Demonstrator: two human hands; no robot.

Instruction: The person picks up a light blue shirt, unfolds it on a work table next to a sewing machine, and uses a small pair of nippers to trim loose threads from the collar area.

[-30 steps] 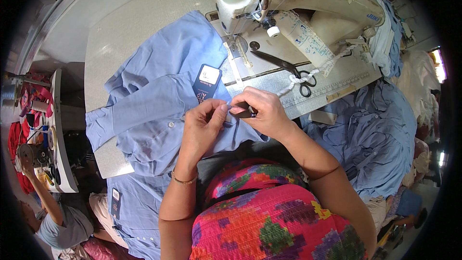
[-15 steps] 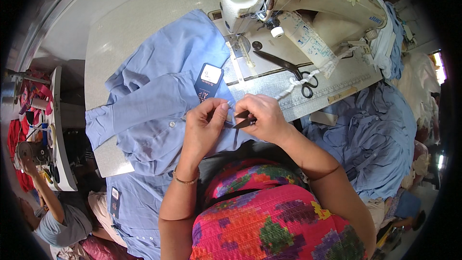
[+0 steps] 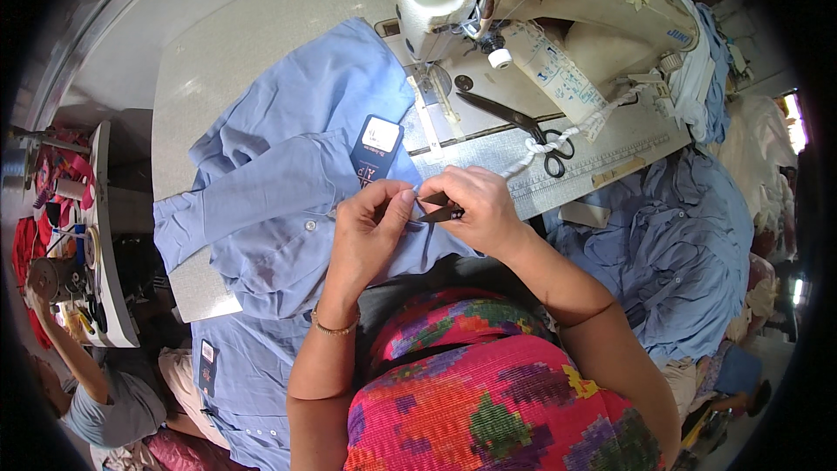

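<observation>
A light blue shirt (image 3: 261, 157) lies spread over the table's left part and hangs toward my lap. My left hand (image 3: 377, 220) is closed, pinching a small bit of the shirt between thumb and forefinger. Close on its right, my right hand (image 3: 479, 205) is closed around dark thread snips (image 3: 446, 214). Their blades point left, slightly apart, at the pinched fingertips. Whether they touch cloth or thread is too small to tell. A dark blue hang tag (image 3: 377, 146) with a white label lies on the shirt just beyond my left hand.
A sewing machine (image 3: 427, 9) stands beyond my hands. Black scissors (image 3: 514, 118) lie on its bed, beside a white twisted cord (image 3: 542, 145). Blue garments (image 3: 671, 253) are heaped at right, and another blue shirt (image 3: 248, 375) hangs at left. A co-worker's arm (image 3: 74, 344) shows far left.
The snips in my right hand have shifted slightly up, nearer my left fingertips, and their blades have drawn closer together. My left hand keeps its pinch, almost unmoved.
</observation>
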